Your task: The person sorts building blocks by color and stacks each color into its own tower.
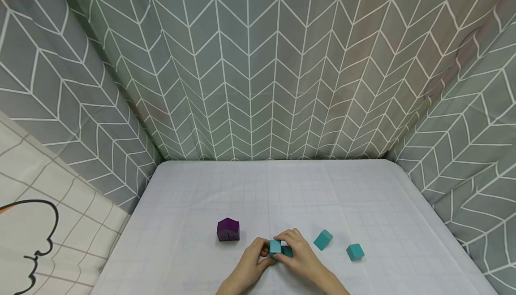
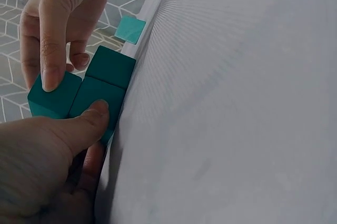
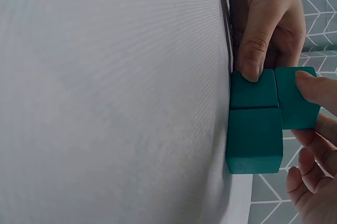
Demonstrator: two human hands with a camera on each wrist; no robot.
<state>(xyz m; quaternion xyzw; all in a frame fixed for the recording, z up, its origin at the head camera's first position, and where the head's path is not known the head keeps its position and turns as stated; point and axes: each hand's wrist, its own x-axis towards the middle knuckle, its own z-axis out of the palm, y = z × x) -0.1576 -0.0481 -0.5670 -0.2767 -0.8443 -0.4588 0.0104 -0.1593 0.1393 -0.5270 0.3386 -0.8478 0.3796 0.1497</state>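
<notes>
Two teal cube blocks stand side by side on the white table. The left one is pinched by my left hand, its thumb on the near face. Beside it, the other block is not held by any fingers that I see. A third teal block sits on top of the left one, and the fingers and thumb of my right hand grip it from the sides. In the left wrist view, a right fingertip lies on this upper block.
Two loose teal blocks lie to the right, one nearer and one farther out. A dark purple block shape with a peaked outline stands left of my hands. Patterned grey curtains surround the white-covered table.
</notes>
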